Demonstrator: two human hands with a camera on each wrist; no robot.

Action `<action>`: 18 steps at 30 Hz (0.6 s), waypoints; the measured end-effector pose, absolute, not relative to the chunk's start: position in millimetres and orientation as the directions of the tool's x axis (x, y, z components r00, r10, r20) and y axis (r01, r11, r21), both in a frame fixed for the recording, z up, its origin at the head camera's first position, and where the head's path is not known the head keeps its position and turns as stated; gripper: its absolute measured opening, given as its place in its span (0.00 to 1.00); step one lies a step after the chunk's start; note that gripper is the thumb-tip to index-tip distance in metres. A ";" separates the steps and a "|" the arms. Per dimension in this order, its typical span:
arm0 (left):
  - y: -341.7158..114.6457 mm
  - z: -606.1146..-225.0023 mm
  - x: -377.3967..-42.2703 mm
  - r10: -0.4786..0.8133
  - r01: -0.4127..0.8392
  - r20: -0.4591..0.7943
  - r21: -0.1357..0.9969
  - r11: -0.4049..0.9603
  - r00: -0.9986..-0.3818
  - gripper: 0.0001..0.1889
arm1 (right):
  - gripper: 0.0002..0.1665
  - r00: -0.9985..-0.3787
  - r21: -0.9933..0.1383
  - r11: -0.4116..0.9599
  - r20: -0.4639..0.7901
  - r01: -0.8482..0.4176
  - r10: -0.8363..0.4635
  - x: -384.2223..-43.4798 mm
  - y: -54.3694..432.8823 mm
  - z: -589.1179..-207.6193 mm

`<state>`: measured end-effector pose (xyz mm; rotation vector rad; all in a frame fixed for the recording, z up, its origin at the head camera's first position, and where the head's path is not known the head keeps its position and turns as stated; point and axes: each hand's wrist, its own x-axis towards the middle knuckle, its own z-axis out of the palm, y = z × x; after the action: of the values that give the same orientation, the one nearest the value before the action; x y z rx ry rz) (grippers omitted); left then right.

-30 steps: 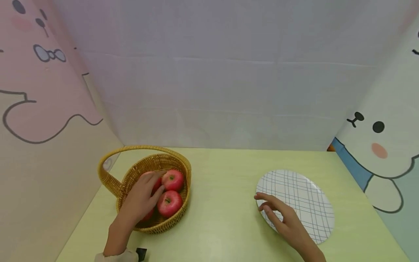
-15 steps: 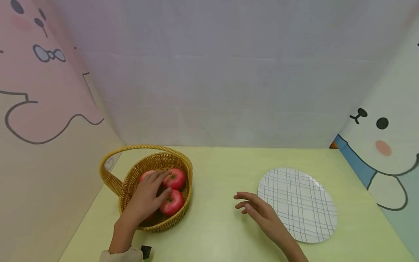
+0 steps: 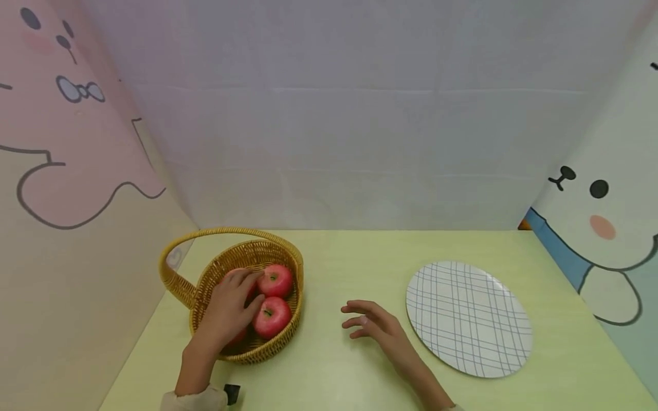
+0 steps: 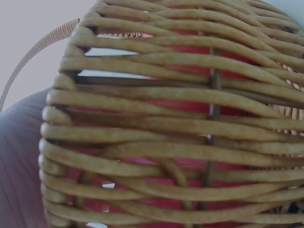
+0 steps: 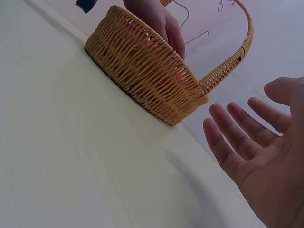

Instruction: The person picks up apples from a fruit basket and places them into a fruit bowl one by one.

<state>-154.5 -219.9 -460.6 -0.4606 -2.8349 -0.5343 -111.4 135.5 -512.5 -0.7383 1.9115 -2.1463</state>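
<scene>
A wicker basket [image 3: 277,342] with a tall handle stands on the left in the head view, holding several red apples. My left hand [image 3: 226,311] reaches over its near-left rim. Its fingers and thumb curve round an apple [image 3: 251,293] at the left, mostly hidden under the palm. Two more apples, one farther back [image 3: 275,281] and one nearer [image 3: 272,318], lie right of the fingertips. In the left wrist view, the basket's weave hides the fingers. My right hand [image 3: 382,331] hovers over the table between basket and plate, fingers apart and slightly bent, holding nothing.
A white oval plate [image 3: 470,319] with a blue-grey check pattern lies right of my right hand. Beside the left sleeve is a small black object [image 3: 232,394]. Cloth-like walls with cartoon animals border the pale yellow-green table [image 3: 334,257] at the back and sides.
My right hand has moved left from the plate's near-left edge to the middle of the table. The left hand has stayed in the basket over the apples.
</scene>
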 end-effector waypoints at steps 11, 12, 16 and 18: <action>-223.8 -468.5 -154.3 0.213 0.281 0.233 0.320 0.905 -0.949 0.27 | 0.24 -0.885 -0.958 -0.287 0.132 0.002 -0.446 -107.2 98.6 -534.6; -224.9 -469.7 -154.3 0.209 0.278 0.235 0.316 0.907 -0.949 0.27 | 0.25 -0.887 -0.956 -0.291 0.108 0.030 -0.449 -107.4 94.5 -534.8; -229.9 -471.4 -157.6 0.187 0.259 0.248 0.300 0.918 -0.951 0.27 | 0.27 -0.876 -0.949 -0.304 0.075 0.084 -0.477 -113.7 78.3 -534.4; -231.0 -471.0 -160.1 0.182 0.254 0.245 0.304 0.918 -0.952 0.27 | 0.28 -0.867 -0.949 -0.303 0.074 0.091 -0.492 -117.8 71.1 -535.0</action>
<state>-160.1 -231.0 -471.0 -0.3297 -2.8670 -0.4964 -117.8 71.1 -535.0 -0.5042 1.5795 -2.2180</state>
